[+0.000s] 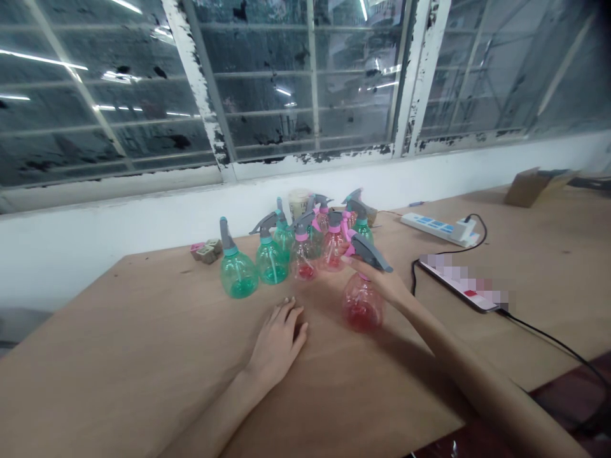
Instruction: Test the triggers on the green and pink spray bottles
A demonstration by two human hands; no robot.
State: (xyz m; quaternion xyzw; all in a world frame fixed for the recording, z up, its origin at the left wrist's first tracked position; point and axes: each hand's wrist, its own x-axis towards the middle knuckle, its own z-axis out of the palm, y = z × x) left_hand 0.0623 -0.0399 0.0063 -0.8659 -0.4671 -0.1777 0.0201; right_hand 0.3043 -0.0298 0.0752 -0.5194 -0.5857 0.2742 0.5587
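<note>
Head: right grip [377,277] holds 1 red sprayer [361,306].

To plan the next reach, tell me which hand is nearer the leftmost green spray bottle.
Left. The left hand rests on the table, front-right of the green spray bottle; the right hand is farther right, holding a red spray bottle near its neck.
</note>
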